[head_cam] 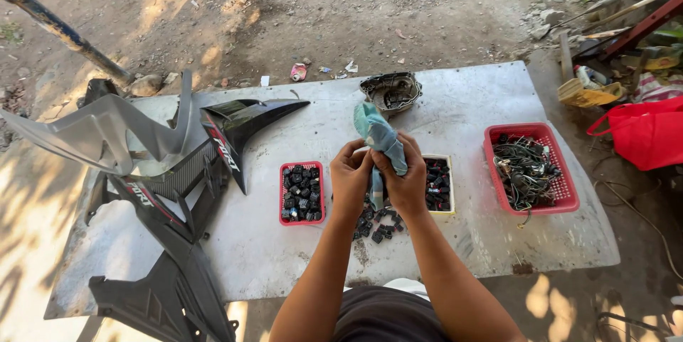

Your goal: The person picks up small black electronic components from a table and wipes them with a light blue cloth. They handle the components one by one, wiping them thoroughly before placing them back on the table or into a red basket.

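My left hand (351,175) and my right hand (404,178) are held together above the grey table (462,111), both closed on a light blue-green cloth (380,136) that sticks up and hangs between them. Whether a small part is inside the cloth is hidden. Under my hands lies a loose pile of small black parts (377,227). A small red tray of black parts (302,193) sits left of my hands. A white box of black parts (438,184) sits right of them.
A larger red basket of wires (530,168) stands at the table's right. A grey metal engine cover (390,92) lies at the back. Grey and black motorcycle fairing panels (171,171) cover the left side. A red bag (647,132) lies on the dirt ground at right.
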